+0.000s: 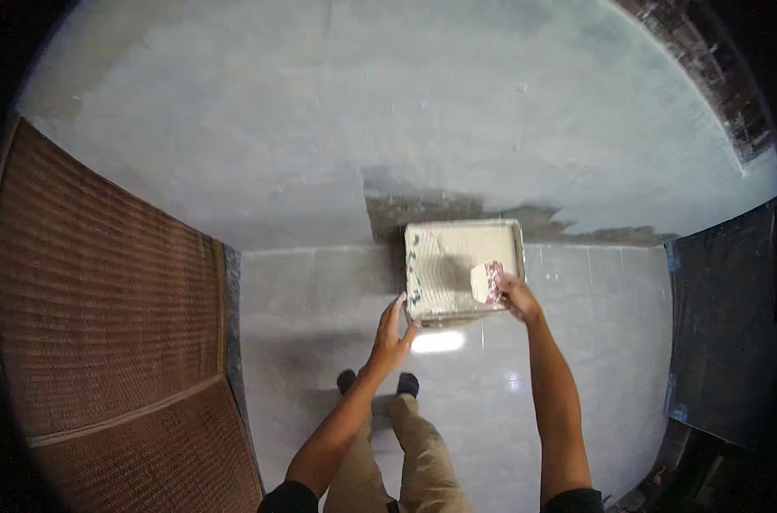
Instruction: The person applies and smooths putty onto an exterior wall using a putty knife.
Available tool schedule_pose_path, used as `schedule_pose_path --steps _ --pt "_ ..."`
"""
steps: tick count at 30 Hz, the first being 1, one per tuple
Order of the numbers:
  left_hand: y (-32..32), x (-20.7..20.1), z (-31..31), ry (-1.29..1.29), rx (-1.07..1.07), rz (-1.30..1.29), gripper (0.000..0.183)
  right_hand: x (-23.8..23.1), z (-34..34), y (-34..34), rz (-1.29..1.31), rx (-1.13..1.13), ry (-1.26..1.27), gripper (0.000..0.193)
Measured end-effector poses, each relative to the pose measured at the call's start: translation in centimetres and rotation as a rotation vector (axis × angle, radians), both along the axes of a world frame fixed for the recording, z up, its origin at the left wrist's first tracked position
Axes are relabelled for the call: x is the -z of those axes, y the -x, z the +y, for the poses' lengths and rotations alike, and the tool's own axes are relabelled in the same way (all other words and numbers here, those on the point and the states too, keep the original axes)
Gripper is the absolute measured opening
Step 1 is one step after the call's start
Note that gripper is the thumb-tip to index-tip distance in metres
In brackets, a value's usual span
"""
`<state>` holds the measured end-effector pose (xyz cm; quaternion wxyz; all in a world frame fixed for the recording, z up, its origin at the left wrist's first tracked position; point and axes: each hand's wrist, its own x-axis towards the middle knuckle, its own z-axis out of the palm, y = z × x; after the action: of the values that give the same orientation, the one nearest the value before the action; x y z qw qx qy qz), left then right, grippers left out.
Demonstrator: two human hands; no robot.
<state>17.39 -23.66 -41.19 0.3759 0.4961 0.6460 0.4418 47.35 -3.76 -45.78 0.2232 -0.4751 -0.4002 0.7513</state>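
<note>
The tray sits at 1 o'clock from the feet, holding cream paste, ridged towards 9 o'clock and smoother towards 1. The left hand has its grip spread wide around the tray's 7 o'clock corner. The right hand's grip is closed on a smeared tool at the tray's 4 o'clock; whether it touches the paste, I cannot tell.

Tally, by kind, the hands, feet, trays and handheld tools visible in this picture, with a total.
Hands: 2 (left hand, right hand)
Feet, in dark footwear: 2 (left foot, right foot)
Tray: 1
Handheld tool, partly cream-coated: 1
Total: 6
</note>
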Motion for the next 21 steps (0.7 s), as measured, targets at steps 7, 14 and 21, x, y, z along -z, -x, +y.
schedule_pose_path --steps 7,14,21 --pt "5.2 -10.5 1.4 -0.165 -0.028 0.067 0.060 -12.1 -5.2 7.0 0.330 0.227 -0.163 0.039" --pt "11.2 -18.9 1.9 -0.341 -0.085 0.088 0.060 -21.6 -6.2 13.5 0.401 0.290 -0.273 0.038" --pt "18.3 -28.3 1.4 -0.519 -0.128 0.160 0.061 -32.2 -5.6 21.6 0.475 0.266 -0.420 0.029"
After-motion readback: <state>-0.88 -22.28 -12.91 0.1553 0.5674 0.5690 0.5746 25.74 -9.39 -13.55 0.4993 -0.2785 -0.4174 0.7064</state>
